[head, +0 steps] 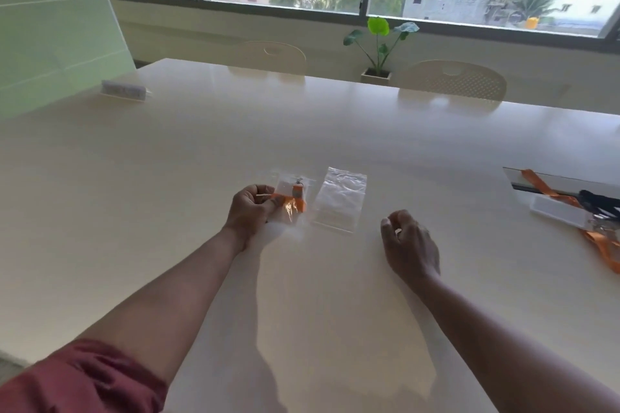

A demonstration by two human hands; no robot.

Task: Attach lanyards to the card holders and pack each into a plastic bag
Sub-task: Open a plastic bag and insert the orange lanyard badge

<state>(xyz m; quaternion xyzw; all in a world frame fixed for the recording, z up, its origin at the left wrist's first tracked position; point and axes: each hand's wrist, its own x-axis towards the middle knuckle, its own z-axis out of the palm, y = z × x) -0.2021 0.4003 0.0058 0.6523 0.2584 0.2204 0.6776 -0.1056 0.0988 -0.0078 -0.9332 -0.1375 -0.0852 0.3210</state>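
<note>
**1 bag packed in hand, 1 bag waiting**

Nearest, the right hand (410,242) hovers over the table (167,161) with fingers loosely curled, holding nothing. The left hand (250,211) pinches the edge of a filled plastic bag (291,198); folded orange lanyard and a clip show through the film. This pack looks light, soft and slippery, so a pinch at the sealed edge probably suits it better than a squeeze on the contents. Just beside it lies an empty zip bag (339,199), flat and thin; its mouth likely needs 2 hands. Well apart, at far right, a card holder (557,211) lies touching loose orange lanyards (540,183).
</note>
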